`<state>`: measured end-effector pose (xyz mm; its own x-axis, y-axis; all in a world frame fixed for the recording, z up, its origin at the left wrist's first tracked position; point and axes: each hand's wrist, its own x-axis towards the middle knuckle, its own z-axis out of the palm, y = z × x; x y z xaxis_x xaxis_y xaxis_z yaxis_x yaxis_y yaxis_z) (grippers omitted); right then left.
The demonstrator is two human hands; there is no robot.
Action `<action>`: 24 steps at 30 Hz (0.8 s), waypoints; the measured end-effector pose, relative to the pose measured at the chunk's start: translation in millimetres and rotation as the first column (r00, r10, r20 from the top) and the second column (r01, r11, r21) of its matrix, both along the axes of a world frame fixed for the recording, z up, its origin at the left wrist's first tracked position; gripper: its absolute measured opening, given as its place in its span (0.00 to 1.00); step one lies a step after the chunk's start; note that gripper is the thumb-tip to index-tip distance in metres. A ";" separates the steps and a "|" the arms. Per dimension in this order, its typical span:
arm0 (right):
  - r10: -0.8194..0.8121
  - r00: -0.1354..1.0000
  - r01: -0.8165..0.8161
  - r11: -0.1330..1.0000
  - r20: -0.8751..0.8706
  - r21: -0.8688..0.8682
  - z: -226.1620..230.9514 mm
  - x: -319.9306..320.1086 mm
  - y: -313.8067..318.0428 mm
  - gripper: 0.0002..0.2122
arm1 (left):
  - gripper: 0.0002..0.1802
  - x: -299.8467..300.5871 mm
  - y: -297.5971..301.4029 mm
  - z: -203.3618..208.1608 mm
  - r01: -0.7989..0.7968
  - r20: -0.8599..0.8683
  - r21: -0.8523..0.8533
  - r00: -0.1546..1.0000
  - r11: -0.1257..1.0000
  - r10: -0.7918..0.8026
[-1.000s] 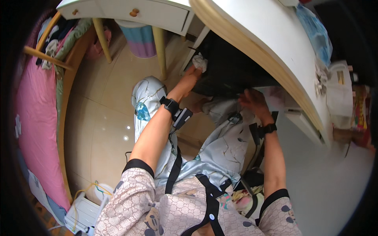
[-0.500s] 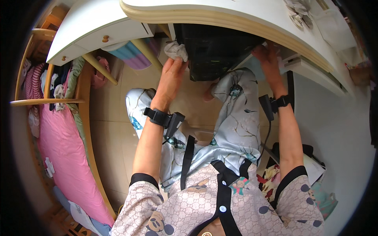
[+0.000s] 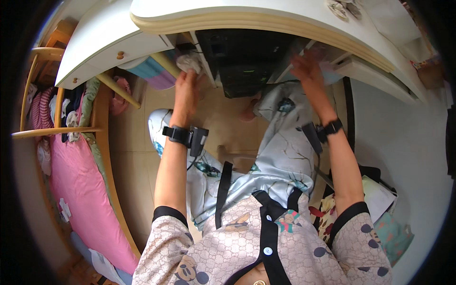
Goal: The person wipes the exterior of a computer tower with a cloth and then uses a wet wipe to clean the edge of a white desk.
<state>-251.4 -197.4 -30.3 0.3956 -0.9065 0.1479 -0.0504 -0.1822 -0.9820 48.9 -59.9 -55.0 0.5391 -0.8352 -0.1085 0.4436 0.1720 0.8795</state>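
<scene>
My left hand [image 3: 186, 84] grips a crumpled white cloth [image 3: 190, 61] and presses it against the left side of a black computer tower [image 3: 242, 59] that stands under the white desk [image 3: 266, 19]. My right hand [image 3: 308, 71] reaches under the desk's edge at the tower's right side, fingers spread, touching a pale panel there; it looks blurred. Both wrists wear black straps with small devices. My knees in pale blue patterned trousers are below the hands.
A white drawer unit [image 3: 114, 45] with round knobs stands left of the tower. A bed with pink bedding [image 3: 80, 190] and a wooden rail runs along the left. Tan floor tiles [image 3: 137, 142] lie between. Papers and bags [image 3: 380, 209] sit at the lower right.
The view has tilted up toward the desk's underside. My left hand with the cloth stays at the tower's left side. My right hand has risen to the desk's edge.
</scene>
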 end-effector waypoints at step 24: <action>-0.416 0.845 0.184 0.816 -0.337 -0.548 -42.8 118.9 59.1 0.13 | 0.32 -45.8 1.0 -33.5 0.326 0.084 0.143 0.937 0.935 -0.339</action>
